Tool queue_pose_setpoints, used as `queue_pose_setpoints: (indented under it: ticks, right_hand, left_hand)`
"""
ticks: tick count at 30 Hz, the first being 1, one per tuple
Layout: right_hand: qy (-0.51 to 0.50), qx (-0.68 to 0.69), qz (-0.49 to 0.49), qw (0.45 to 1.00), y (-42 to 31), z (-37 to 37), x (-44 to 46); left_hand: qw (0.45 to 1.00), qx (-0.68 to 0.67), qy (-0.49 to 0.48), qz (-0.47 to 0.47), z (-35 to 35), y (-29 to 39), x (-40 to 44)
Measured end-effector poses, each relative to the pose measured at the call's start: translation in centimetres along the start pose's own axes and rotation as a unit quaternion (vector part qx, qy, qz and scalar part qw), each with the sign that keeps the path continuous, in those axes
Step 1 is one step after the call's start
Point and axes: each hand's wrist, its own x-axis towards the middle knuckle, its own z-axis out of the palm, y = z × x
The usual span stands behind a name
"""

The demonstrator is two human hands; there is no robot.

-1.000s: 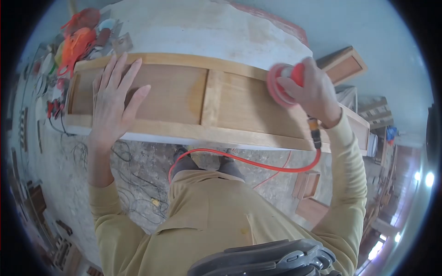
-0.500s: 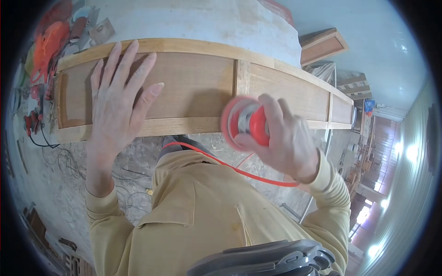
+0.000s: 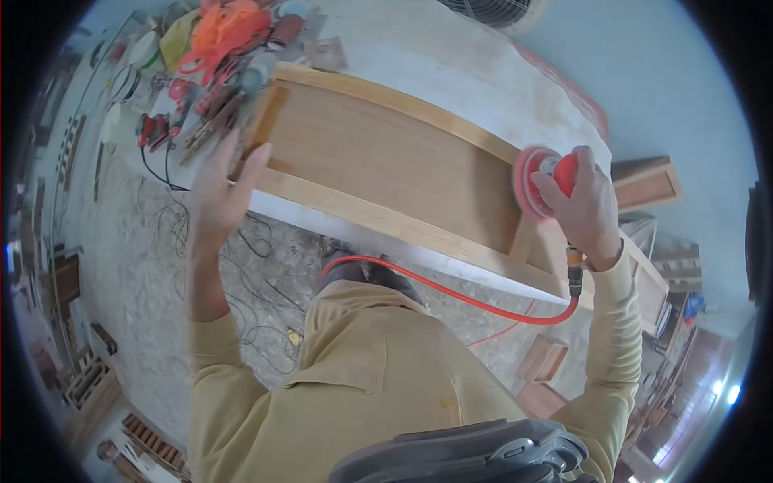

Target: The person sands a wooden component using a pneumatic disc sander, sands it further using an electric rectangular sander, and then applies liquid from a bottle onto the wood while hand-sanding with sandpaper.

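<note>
A long wooden frame panel [image 3: 386, 149] lies across a pale work surface [image 3: 419, 64]. My left hand [image 3: 221, 193] is at the panel's left end, somewhat blurred, thumb apart from the fingers, with nothing held in it. My right hand [image 3: 586, 209] is wrapped round a red round sander [image 3: 535, 181], whose disc sits over the panel's far rail near the crosspiece. From the sander's fitting [image 3: 574, 278] a red hose [image 3: 483, 308] loops down past my body.
Orange bags [image 3: 229, 32], red tools [image 3: 157, 129] and other items crowd the surface's left end. Cables [image 3: 258, 322] lie on the floor. Wooden frames stand at right [image 3: 648, 183] and below the panel [image 3: 543, 360]. A fan [image 3: 491, 8] is at the top.
The sander has moved from the near rail to the far rail. My left hand has shifted from the panel's face to its left end. The view has turned, and the panel now slants.
</note>
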Motion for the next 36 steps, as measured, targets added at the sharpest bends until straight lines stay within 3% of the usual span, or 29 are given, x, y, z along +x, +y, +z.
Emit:
queue_pose_setpoints:
  ticks: [1,5,7,11,15,18,24,30,32,34,36]
  right_hand:
    - [-0.009,0.006,-0.002,1.000,-1.8,0.4,1.1]
    - [-0.009,0.020,-0.063,0.998,-8.7,3.3,5.5]
    - [0.002,0.018,-0.089,0.996,-12.0,4.7,7.7]
    - [-0.026,0.019,-0.090,0.995,-21.0,7.1,12.3]
    - [-0.036,-0.012,-0.109,0.993,-28.5,8.1,15.4]
    - [-0.013,-0.019,-0.147,0.989,-30.0,9.0,15.6]
    - [-0.049,-0.028,-0.030,0.998,-25.9,6.9,12.5]
    - [0.054,0.018,-0.021,0.998,-26.5,7.8,13.7]
    - [-0.014,0.051,-0.025,0.998,-28.4,8.2,15.4]
    - [-0.042,0.048,-0.026,0.998,-30.1,9.0,15.3]
    - [-0.014,-0.032,-0.121,0.992,-32.2,9.4,13.1]
  left_hand:
    - [0.980,-0.162,-0.053,-0.104,0.2,0.3,0.1]
    - [0.958,-0.242,-0.076,-0.134,-0.1,-2.4,0.4]
    - [0.947,-0.217,-0.153,-0.181,-0.5,-3.8,0.6]
    - [0.932,-0.265,-0.193,-0.155,-0.6,-5.9,1.3]
    - [0.935,-0.283,-0.207,-0.047,-0.1,-8.2,1.7]
    - [0.922,-0.315,-0.223,-0.015,-0.3,-9.7,2.0]
    - [0.909,-0.339,-0.240,0.031,0.3,-11.0,2.3]
    - [0.892,-0.357,-0.276,0.038,0.1,-12.5,2.7]
    - [0.883,-0.360,-0.300,0.020,0.2,-13.2,2.5]
    - [0.839,-0.448,-0.306,-0.044,0.9,-14.2,2.0]
    - [0.847,-0.449,-0.284,0.007,2.4,-16.0,0.7]
